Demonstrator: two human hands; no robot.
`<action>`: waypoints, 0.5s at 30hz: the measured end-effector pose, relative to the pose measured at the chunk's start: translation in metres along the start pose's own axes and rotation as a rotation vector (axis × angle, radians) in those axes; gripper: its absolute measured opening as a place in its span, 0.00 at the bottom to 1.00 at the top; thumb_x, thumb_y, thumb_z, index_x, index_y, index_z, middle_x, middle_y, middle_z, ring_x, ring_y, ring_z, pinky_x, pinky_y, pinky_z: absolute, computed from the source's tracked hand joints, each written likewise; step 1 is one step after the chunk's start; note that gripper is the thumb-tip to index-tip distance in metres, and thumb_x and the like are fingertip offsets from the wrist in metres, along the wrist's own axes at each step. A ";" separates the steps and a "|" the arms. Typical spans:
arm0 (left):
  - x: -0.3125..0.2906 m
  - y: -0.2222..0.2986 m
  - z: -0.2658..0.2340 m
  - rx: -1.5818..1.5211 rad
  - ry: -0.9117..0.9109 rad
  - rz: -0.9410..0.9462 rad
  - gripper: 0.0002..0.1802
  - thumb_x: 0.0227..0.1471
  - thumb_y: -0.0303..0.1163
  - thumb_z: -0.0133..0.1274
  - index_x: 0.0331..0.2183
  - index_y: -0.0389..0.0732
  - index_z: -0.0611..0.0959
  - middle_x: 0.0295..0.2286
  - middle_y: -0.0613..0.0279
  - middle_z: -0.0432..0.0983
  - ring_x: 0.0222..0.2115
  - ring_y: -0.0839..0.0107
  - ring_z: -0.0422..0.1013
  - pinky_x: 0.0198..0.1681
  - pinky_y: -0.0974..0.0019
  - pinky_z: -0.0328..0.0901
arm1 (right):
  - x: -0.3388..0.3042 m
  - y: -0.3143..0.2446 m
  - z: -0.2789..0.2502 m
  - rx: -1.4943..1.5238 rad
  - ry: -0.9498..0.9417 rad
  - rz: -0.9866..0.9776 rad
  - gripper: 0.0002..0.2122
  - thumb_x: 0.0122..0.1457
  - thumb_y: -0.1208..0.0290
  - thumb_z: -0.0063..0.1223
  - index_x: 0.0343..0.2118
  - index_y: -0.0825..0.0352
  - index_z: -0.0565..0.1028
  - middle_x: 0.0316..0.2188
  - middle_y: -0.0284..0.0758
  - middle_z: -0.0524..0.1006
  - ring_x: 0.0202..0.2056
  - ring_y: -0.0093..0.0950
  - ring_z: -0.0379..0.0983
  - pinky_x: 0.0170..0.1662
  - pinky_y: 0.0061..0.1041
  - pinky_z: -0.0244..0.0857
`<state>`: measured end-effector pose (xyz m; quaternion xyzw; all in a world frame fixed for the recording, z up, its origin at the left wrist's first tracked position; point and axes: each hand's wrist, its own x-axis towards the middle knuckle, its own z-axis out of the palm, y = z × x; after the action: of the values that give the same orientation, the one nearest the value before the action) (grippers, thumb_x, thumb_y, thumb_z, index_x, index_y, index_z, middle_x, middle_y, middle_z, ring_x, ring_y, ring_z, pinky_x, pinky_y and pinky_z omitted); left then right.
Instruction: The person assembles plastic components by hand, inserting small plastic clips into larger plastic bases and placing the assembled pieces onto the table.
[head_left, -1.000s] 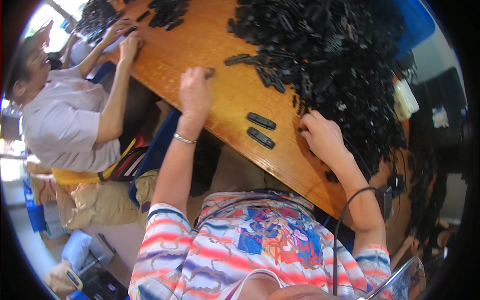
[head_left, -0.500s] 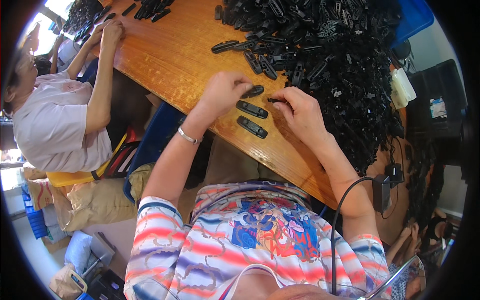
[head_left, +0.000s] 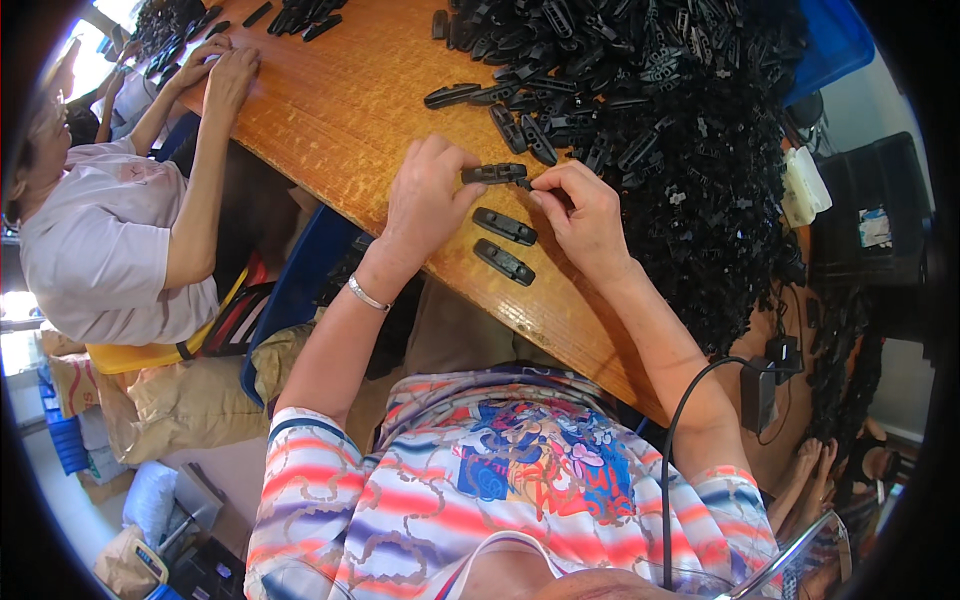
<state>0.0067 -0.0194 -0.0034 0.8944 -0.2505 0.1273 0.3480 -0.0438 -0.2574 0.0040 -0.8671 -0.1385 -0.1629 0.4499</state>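
My left hand [head_left: 428,195] pinches the left end of an oblong black plastic part [head_left: 497,173], held just over the wooden table. At that part's right end, my right hand [head_left: 583,212] is closed on a small black piece [head_left: 524,184], mostly covered by the fingertips. The small piece touches or nearly touches the oblong part; I cannot tell which. Below them, two similar black parts lie side by side on the wood, an upper one [head_left: 505,226] and a lower one [head_left: 504,262].
A big heap of black plastic parts [head_left: 650,130] covers the table's right side. Behind it stands a blue bin [head_left: 838,50]. A co-worker [head_left: 110,230] sits at the left with hands on the table edge [head_left: 240,140]. A black cable [head_left: 668,470] runs in front of me.
My right hand has brought the small piece left to the oblong part's end. The oblong part has turned more level, and my left hand has shifted slightly left.
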 end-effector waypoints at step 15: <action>0.010 0.002 0.005 -0.033 -0.111 0.006 0.12 0.52 0.30 0.71 0.41 0.46 0.91 0.39 0.60 0.80 0.46 0.53 0.74 0.52 0.51 0.70 | 0.004 0.002 -0.001 -0.043 -0.038 -0.019 0.06 0.58 0.82 0.70 0.36 0.68 0.82 0.35 0.38 0.81 0.34 0.40 0.82 0.36 0.35 0.75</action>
<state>0.0138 -0.0278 -0.0019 0.8935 -0.2740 0.0746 0.3479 -0.0396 -0.2591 0.0044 -0.8782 -0.1517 -0.1538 0.4268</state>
